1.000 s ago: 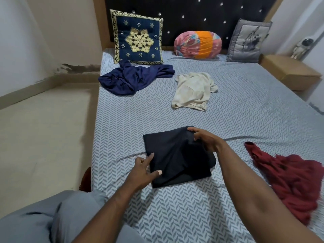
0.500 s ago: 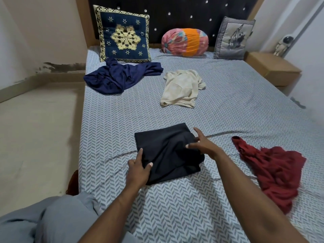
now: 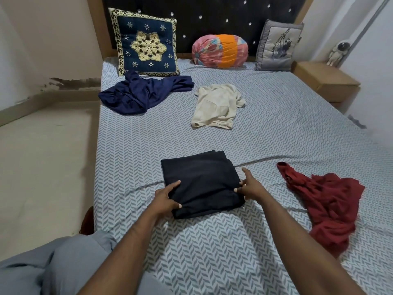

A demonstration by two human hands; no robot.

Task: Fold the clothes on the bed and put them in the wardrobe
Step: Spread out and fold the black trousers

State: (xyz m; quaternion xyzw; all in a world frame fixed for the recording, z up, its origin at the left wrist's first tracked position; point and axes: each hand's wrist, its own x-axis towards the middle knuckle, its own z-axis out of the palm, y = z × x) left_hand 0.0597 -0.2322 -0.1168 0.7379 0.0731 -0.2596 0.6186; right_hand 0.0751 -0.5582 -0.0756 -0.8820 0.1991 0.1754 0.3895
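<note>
Black folded garment (image 3: pixel 202 184) sits on the bed (image 3: pixel 276 135), near the near-left part of the mattress, folded to a rough rectangle, flat on the herringbone sheet.

Left hand (image 3: pixel 168 198): on the garment's near-left corner. Thumb on top of the cloth, fingers curled round the edge, so it grips that corner.

Right hand (image 3: pixel 249 187): at the garment's right edge. Thumb and fingertips pinch the folded edge; the index finger sticks out straighter, along the side. Narrow grasp, not a spread palm.

Other clothes on the bed, all unfolded:
- red garment (image 3: pixel 327 205), crumpled, to the right of the black one, apart from it
- cream t-shirt (image 3: pixel 217 106), loosely heaped, mid-bed, well beyond the black one
- navy garment (image 3: pixel 140 93), bunched, far left, its top touching the navy cushion (image 3: pixel 146 43)

At the dark studded headboard (image 3: pixel 212 9): navy cushion with gold pattern upright on the left, pink-and-orange bolster (image 3: pixel 220 51) in the middle, grey cushion (image 3: pixel 276 46) on the right, leaning on the headboard.

Wooden nightstand (image 3: pixel 325 79) beside the bed's far right corner; small astronaut figure (image 3: pixel 338 53) stands at its back. Beige floor (image 3: pixel 42 156) to the left. Grey trouser leg (image 3: pixel 53 262) at bottom left. Wardrobe not in view.
</note>
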